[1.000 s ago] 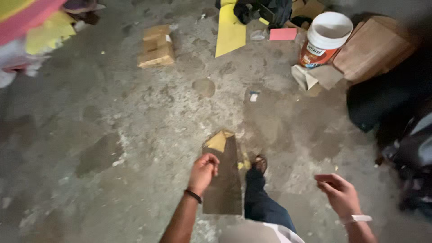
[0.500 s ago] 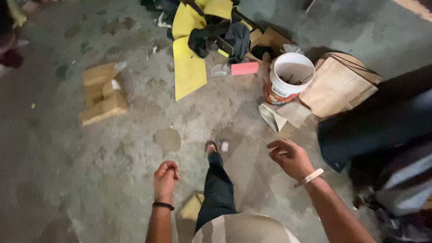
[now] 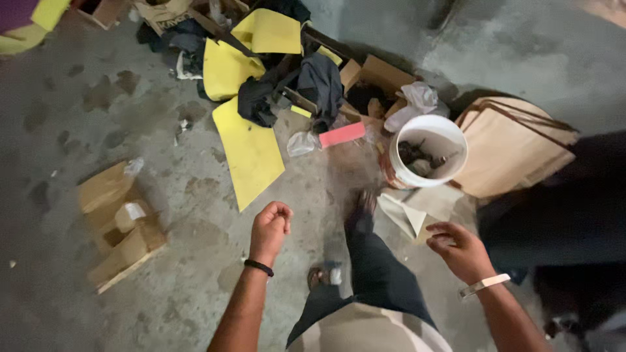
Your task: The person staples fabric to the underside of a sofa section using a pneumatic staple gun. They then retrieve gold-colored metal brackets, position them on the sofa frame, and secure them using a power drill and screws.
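Observation:
My left hand (image 3: 269, 229) hangs over the grey concrete floor (image 3: 78, 287) with its fingers curled shut and nothing in it; a black band sits on its wrist. My right hand (image 3: 458, 248) is out to the right with loosely curled fingers, empty, a pale band on its wrist. It hovers beside folded pale paper (image 3: 407, 215) and below a white bucket (image 3: 427, 151) that holds dark bits. My dark-trousered leg (image 3: 372, 274) steps forward between the hands.
Flattened brown cardboard boxes (image 3: 117, 225) lie to the left. Yellow sheets (image 3: 248, 153), dark cloth (image 3: 319, 81), a pink block (image 3: 342, 134) and a clear plastic bag (image 3: 301, 143) are piled ahead. A tan board (image 3: 515, 146) leans at right beside a dark mass.
I have walked forward; the bucket, yellow sheets and clutter are closer and lower in view. Both hands stay empty, swinging as I step.

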